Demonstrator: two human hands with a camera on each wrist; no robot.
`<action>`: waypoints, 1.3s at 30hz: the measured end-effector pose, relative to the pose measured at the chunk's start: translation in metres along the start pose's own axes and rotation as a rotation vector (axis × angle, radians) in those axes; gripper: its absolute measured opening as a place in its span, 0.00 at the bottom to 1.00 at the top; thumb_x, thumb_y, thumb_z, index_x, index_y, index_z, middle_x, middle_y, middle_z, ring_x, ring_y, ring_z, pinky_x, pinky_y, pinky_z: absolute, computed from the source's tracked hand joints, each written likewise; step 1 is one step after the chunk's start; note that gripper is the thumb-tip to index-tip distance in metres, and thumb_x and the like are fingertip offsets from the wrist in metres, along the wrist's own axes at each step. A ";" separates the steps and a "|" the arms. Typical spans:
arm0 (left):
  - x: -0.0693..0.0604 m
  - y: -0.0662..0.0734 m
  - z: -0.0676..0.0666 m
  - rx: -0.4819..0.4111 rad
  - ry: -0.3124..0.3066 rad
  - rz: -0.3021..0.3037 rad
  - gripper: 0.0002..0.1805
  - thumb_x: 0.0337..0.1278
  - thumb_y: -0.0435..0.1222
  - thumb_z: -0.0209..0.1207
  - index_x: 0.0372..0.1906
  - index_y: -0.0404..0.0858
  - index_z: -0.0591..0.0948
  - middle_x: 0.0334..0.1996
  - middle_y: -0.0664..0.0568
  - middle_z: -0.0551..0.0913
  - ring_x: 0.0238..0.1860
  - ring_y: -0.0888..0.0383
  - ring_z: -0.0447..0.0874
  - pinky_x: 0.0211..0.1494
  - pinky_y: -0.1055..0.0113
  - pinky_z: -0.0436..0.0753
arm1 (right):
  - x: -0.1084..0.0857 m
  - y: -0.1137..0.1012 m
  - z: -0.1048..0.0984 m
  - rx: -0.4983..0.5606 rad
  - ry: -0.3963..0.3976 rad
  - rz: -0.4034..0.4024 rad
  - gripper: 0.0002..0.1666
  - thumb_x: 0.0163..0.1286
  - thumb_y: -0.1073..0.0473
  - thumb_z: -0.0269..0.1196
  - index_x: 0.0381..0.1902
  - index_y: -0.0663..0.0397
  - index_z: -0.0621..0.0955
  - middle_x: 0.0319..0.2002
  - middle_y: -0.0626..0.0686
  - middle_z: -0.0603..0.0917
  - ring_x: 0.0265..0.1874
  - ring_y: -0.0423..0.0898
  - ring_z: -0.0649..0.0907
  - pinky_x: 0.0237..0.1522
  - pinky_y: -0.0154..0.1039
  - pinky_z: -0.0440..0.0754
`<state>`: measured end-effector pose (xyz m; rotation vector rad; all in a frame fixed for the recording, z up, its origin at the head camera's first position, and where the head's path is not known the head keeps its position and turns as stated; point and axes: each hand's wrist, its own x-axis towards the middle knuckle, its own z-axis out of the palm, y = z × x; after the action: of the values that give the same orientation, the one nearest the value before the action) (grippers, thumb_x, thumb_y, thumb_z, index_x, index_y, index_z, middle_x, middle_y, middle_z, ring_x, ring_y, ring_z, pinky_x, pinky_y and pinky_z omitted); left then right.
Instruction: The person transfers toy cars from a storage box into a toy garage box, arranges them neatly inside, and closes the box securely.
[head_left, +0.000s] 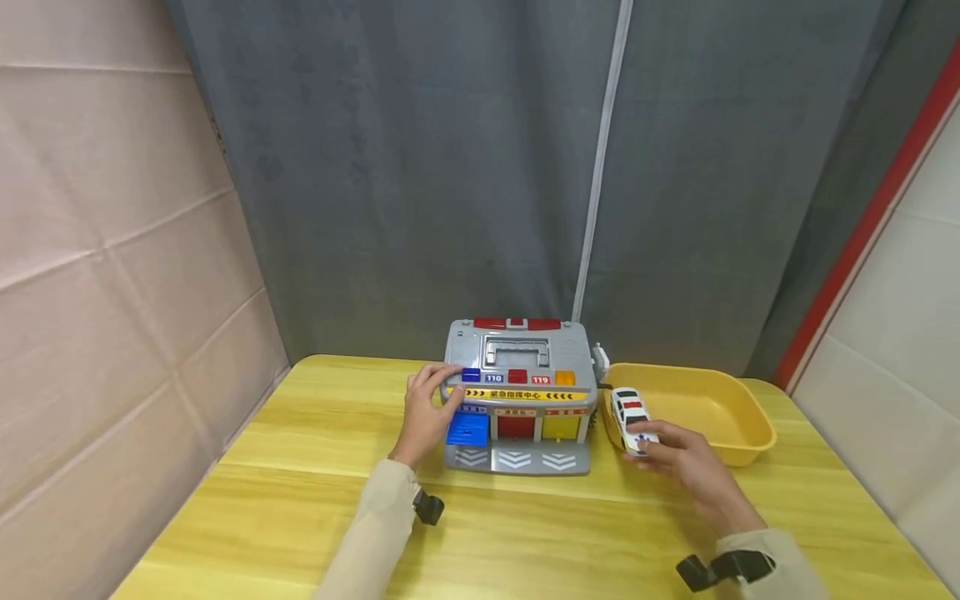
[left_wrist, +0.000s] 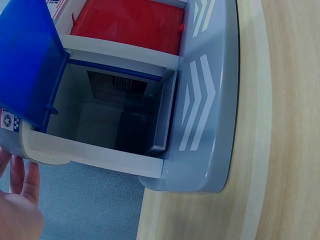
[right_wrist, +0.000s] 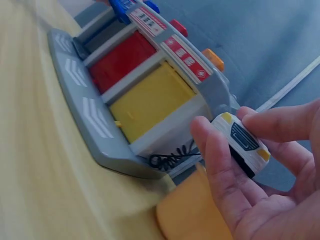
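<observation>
A grey toy emergency station [head_left: 517, 400] stands on the table. My left hand [head_left: 431, 408] is at its upper left corner, with fingers reaching over the top beside the blue button [head_left: 470, 374]. In the left wrist view, the fingers [left_wrist: 30, 182] of that hand are fairly straight against the side. The station's blue door [left_wrist: 31, 60] is raised, showing a hollow bay [left_wrist: 110, 107]; the red door [left_wrist: 131, 25] and yellow door [right_wrist: 152, 102] are down. My right hand [head_left: 693, 467] pinches a white toy police car [head_left: 628, 417] between thumb and fingers, right of the station.
A yellow plastic bin [head_left: 708, 408] sits right of the station, partly behind the car. A black coiled cord [right_wrist: 170, 159] hangs at the station's right side. A grey curtain [head_left: 412, 183] stands behind the wooden table [head_left: 315, 475].
</observation>
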<state>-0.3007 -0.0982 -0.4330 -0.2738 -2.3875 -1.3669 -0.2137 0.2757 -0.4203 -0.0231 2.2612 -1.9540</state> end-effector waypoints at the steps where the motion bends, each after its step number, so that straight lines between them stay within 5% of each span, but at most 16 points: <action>1: 0.000 0.000 0.000 0.000 -0.001 0.000 0.17 0.67 0.43 0.61 0.58 0.48 0.83 0.60 0.53 0.77 0.59 0.52 0.65 0.62 0.51 0.71 | -0.001 0.002 0.001 0.005 -0.009 -0.006 0.19 0.75 0.62 0.57 0.61 0.63 0.78 0.53 0.50 0.83 0.43 0.42 0.90 0.51 0.37 0.89; 15: 0.000 0.000 0.001 0.004 0.004 0.031 0.16 0.66 0.42 0.62 0.58 0.49 0.84 0.59 0.53 0.78 0.58 0.52 0.66 0.61 0.52 0.71 | -0.012 0.025 0.022 0.068 -0.074 0.019 0.19 0.73 0.61 0.60 0.60 0.59 0.81 0.57 0.53 0.82 0.43 0.43 0.90 0.45 0.39 0.90; 22: 0.000 0.000 0.001 0.006 0.013 0.024 0.16 0.66 0.41 0.62 0.57 0.46 0.84 0.59 0.51 0.79 0.59 0.51 0.66 0.62 0.54 0.70 | -0.013 0.031 0.030 0.113 -0.090 0.066 0.18 0.71 0.59 0.62 0.57 0.54 0.83 0.49 0.51 0.87 0.43 0.46 0.90 0.43 0.39 0.89; 30: 0.001 0.000 0.001 0.006 0.016 0.021 0.16 0.67 0.41 0.61 0.57 0.46 0.84 0.59 0.51 0.79 0.59 0.51 0.66 0.62 0.54 0.70 | -0.016 0.037 0.041 0.135 -0.113 0.109 0.25 0.67 0.60 0.65 0.62 0.62 0.79 0.48 0.53 0.88 0.42 0.46 0.90 0.46 0.38 0.89; 39: -0.001 0.001 0.000 0.002 0.016 0.022 0.16 0.66 0.42 0.62 0.57 0.47 0.84 0.59 0.51 0.79 0.58 0.51 0.66 0.61 0.54 0.70 | -0.012 0.039 0.061 0.132 -0.243 0.085 0.26 0.68 0.60 0.64 0.61 0.66 0.78 0.44 0.52 0.89 0.40 0.44 0.89 0.40 0.36 0.89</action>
<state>-0.2999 -0.0976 -0.4327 -0.2867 -2.3654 -1.3519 -0.1910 0.2233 -0.4662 -0.1386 1.9470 -1.9361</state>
